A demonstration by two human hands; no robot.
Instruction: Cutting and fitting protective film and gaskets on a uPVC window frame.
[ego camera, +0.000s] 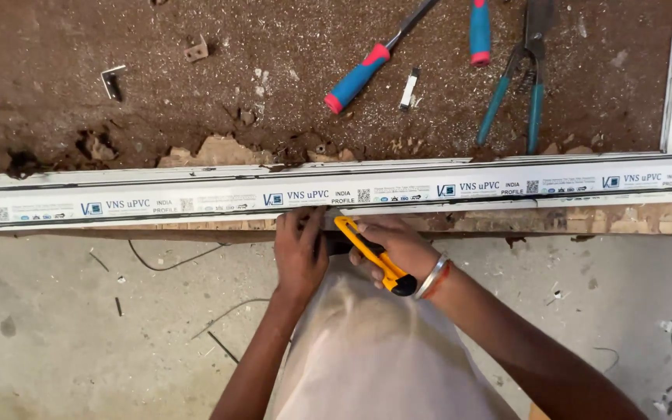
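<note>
Yellow knife [372,255] in right hand [398,245], white profile [336,190]

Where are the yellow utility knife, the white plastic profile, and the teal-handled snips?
yellow utility knife [369,253], head view, middle of its yellow body in the right hand.
white plastic profile [196,194], head view, printed top face left of the hands.
teal-handled snips [535,109], head view, right handle.

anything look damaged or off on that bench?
Yes. The brown bench top is gouged and chipped along its front edge behind the white profile, with torn chunks and holes near the left. Wire offcuts litter the floor. The right hand holds a yellow utility knife; the left hand steadies the profile.
</note>
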